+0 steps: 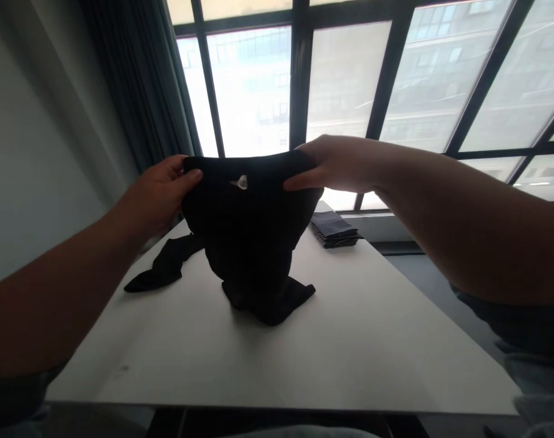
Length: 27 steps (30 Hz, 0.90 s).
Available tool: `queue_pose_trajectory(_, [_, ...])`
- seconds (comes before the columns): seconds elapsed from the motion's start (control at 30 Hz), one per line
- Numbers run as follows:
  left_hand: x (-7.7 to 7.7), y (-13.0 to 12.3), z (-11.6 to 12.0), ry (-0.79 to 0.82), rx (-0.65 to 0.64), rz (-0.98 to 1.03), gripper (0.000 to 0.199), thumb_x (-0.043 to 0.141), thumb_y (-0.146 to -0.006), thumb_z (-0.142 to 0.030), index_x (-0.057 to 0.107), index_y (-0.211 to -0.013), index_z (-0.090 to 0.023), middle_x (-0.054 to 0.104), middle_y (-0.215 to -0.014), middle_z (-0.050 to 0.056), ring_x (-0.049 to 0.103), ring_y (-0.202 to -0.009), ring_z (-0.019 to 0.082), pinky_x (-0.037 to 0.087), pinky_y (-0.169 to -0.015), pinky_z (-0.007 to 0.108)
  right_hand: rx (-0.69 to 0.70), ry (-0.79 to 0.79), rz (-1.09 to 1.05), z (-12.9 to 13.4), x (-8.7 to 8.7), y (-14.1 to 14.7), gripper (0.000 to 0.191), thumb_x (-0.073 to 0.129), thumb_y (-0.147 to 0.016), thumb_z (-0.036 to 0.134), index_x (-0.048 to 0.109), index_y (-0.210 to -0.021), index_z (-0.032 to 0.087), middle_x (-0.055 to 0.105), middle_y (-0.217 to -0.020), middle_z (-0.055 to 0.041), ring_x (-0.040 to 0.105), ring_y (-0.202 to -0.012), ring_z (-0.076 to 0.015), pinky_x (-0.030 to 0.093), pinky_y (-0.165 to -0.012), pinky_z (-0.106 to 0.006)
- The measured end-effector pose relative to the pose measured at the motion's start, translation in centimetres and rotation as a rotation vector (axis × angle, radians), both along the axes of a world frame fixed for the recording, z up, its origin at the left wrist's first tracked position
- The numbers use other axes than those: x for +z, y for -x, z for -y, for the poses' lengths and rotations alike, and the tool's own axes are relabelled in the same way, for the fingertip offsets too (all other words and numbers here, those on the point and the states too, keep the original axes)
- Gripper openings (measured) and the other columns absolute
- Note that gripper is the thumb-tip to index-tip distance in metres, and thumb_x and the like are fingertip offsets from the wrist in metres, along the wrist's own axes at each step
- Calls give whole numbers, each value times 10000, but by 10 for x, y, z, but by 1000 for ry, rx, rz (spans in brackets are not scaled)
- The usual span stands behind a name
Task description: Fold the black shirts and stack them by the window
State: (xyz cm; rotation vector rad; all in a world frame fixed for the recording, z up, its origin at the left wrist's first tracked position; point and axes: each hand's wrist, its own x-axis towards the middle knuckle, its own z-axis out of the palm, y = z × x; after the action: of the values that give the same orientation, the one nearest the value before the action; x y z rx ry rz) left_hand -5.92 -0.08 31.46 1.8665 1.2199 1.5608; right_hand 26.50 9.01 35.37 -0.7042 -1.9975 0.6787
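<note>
A pair of black trousers hangs above the table, held up by the waistband, which is stretched wide. A small white label shows inside the waistband. My left hand pinches the band's left corner, thumb on the near side. Gripping the right end is my right hand, its thumb across the front of the cloth. The lower end of the trousers lies bunched on the tabletop. To the left lies more black cloth; whether it belongs to the same garment is hidden.
The white table spreads out in front of me. A stack of folded dark cloth sits near its far right edge. Behind are large black-framed windows, with a dark curtain at the left beside a pale wall.
</note>
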Motion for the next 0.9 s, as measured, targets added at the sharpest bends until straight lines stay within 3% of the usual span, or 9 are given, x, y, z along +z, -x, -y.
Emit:
queue_pose_trajectory(0.07, [3, -3, 1, -93, 20, -2, 250, 629, -1021, -325, 620, -1200, -150, 651, -891, -21, 618, -774, 115, 544, -765, 258, -26, -43, 41, -1, 3, -5, 219, 861, -819, 209, 708, -920, 89, 629, -925, -13, 702, -1079, -196, 649, -854, -280])
queue_pose_trajectory(0.2, [13, -2, 6, -250, 143, -232, 300, 638, -1026, -382, 624, -1222, -155, 640, -873, -42, 615, -761, 107, 506, -735, 232, -47, -86, 132, 15, 4, -5, 307, 896, -798, 305, 737, -972, 109, 661, -911, -20, 717, -969, -169, 650, -792, -267])
queue_pose_trajectory(0.4, [32, 4, 13, -255, 283, -505, 399, 584, -1026, -473, 638, -1234, -137, 626, -875, -48, 632, -829, 134, 457, -737, 224, 71, 59, 394, 48, 15, -8, 346, 857, -820, 453, 763, -991, 167, 711, -918, -12, 730, -903, -145, 649, -783, -252])
queue_pose_trajectory(0.53, [32, 6, 15, -257, 281, -562, 346, 611, -983, -472, 657, -1173, -186, 655, -839, -10, 614, -776, 163, 440, -673, 249, -2, 183, 610, 60, 23, -16, 355, 893, -757, 421, 779, -993, 182, 738, -941, -37, 739, -984, -196, 646, -864, -275])
queue_pose_trajectory(0.6, [30, 7, 15, -231, 250, -531, 342, 612, -978, -479, 642, -1180, -205, 665, -844, -4, 611, -755, 167, 442, -656, 259, -23, 156, 671, 60, 22, -21, 343, 882, -762, 391, 782, -1017, 186, 741, -945, -40, 735, -1015, -215, 641, -897, -302])
queue_pose_trajectory(0.77, [21, 8, 14, -131, 102, -431, 360, 607, -964, -513, 582, -1178, -224, 640, -797, -23, 582, -636, 148, 443, -575, 248, 10, -25, 524, 59, 6, -21, 364, 768, -873, 354, 729, -1216, 238, 732, -1020, -39, 713, -1042, -197, 613, -919, -319])
queue_pose_trajectory(0.9, [19, 8, 11, -195, 98, -433, 378, 593, -949, -534, 588, -1160, -219, 653, -860, 3, 646, -750, 195, 518, -644, 275, 118, -118, 365, 69, -12, -9, 540, 728, -901, 335, 588, -1416, 256, 710, -1055, -38, 688, -991, -167, 598, -873, -298])
